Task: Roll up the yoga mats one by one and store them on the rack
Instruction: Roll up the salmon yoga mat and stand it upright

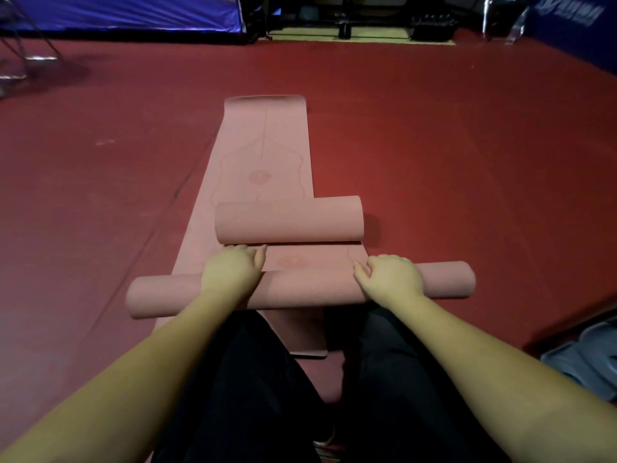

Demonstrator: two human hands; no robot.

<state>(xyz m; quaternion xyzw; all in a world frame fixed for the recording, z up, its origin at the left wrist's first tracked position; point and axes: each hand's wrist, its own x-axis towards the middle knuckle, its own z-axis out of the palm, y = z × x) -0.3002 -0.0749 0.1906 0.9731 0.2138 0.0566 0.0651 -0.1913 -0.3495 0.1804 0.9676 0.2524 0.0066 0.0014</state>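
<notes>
A pink yoga mat (263,145) lies flat on the red floor, running away from me. Across its near part lies a long pink rolled mat (307,285), roughly sideways. My left hand (233,267) and my right hand (390,277) both sit on top of this roll, fingers curled over its far side. Just beyond the hands, a short flat strip with a round print (293,260) leads to a second, shorter pink roll (290,222). Whether the two rolls belong to one mat I cannot tell.
Red floor (467,145) spreads on all sides. A blue tent-like cover (117,11) and metal stand legs (33,51) are at the far left, with dark equipment (367,21) at the back. A grey object (584,355) lies at my right. My dark-trousered legs (253,396) are below.
</notes>
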